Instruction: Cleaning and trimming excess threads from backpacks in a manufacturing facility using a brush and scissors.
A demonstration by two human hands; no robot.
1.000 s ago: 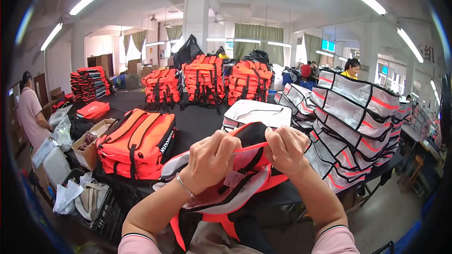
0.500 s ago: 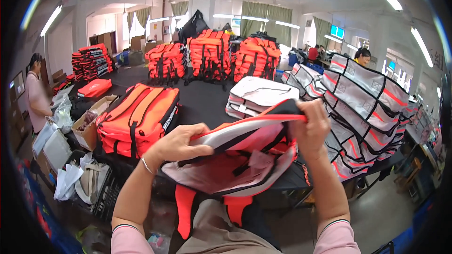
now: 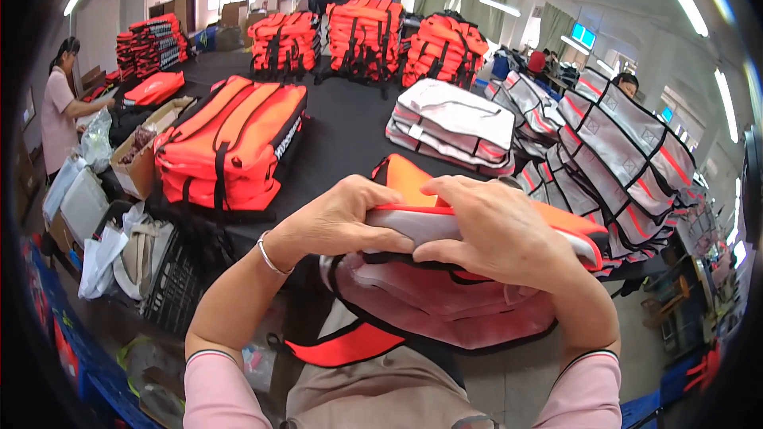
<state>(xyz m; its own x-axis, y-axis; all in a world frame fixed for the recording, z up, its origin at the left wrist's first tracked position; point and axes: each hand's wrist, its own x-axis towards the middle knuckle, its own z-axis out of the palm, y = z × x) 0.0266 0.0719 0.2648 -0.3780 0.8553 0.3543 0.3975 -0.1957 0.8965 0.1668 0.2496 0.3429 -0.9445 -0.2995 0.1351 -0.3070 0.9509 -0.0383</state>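
Both my hands grip the edge of an orange bag (image 3: 457, 302) whose pale grey lining faces me. My left hand (image 3: 340, 218), with a bracelet at the wrist, pinches the rim between thumb and fingers. Close beside it, my right hand (image 3: 497, 230) is closed on the same rim, thumb underneath and fingers over the orange side. Below the hands the bag's mouth gapes, its grey inside edged in black. An orange strap (image 3: 346, 347) hangs from it over my lap.
Folded orange bags (image 3: 230, 143) lie stacked at left on the black table (image 3: 338, 123). Grey-white bag pieces (image 3: 453, 119) are piled ahead, with a taller grey heap (image 3: 620, 151) at right. More orange stacks (image 3: 362, 36) stand behind. A person (image 3: 63, 111) stands at far left, near a cardboard box (image 3: 139, 159).
My right hand has come in from the bag's far right corner to beside my left hand. The bag has turned and its rim is now bunched between both hands. My view has tilted down.
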